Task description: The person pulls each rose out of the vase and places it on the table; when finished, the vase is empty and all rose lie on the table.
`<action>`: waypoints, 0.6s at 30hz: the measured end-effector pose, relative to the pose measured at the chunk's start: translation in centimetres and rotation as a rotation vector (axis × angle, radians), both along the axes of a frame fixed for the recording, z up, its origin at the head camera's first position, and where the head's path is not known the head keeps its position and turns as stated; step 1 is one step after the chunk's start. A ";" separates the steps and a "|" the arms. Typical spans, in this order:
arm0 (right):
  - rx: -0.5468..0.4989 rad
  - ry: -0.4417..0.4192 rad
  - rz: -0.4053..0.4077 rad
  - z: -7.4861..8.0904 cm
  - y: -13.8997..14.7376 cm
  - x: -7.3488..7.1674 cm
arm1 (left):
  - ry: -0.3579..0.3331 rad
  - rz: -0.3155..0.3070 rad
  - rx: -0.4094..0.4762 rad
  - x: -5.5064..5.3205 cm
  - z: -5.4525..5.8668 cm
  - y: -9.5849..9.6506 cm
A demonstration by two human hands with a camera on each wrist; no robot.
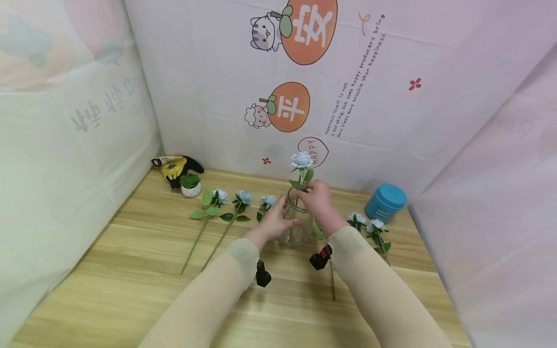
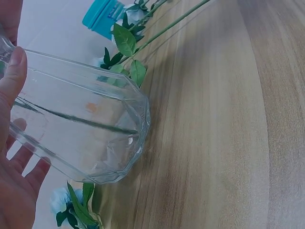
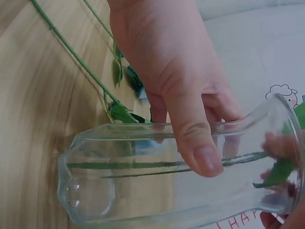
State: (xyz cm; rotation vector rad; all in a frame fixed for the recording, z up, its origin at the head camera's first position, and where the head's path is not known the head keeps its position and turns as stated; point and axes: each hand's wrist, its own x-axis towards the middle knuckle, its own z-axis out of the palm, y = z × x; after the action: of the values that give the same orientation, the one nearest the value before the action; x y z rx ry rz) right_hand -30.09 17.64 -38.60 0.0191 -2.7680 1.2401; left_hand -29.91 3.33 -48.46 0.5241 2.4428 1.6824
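A clear glass vase (image 1: 296, 235) stands upright on the wooden table, with one light-blue rose (image 1: 301, 160) in it. Through the glass, the green stem (image 2: 90, 122) reaches down to the vase's base. My left hand (image 1: 273, 222) grips the side of the vase, its thumb (image 3: 202, 155) pressed to the glass and the other fingers around the far side. At the vase's mouth my right hand (image 1: 318, 197) pinches the rose's stem just below its leaves; its fingertips are partly hidden behind the rim.
Left of the vase lie several blue roses, among them one rose (image 1: 244, 197) and another (image 1: 220, 195). More roses (image 1: 375, 226) lie to the right, near a blue lidded tub (image 1: 386, 203). A small potted plant (image 1: 190, 186) and a yellow-and-black item (image 1: 174, 168) sit at the back left. Printed cloth walls enclose the table.
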 end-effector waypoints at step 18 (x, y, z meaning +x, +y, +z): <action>-0.507 0.415 0.020 9.5 4.2 3.2 | 0.047 0.009 0.025 0.1 0.1 0.1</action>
State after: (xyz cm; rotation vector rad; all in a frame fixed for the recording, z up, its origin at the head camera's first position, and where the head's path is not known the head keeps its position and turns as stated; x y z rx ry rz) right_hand -26.92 21.87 -29.10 0.2321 -2.0590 1.6812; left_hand -29.79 3.42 -48.38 0.5624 2.4632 1.7255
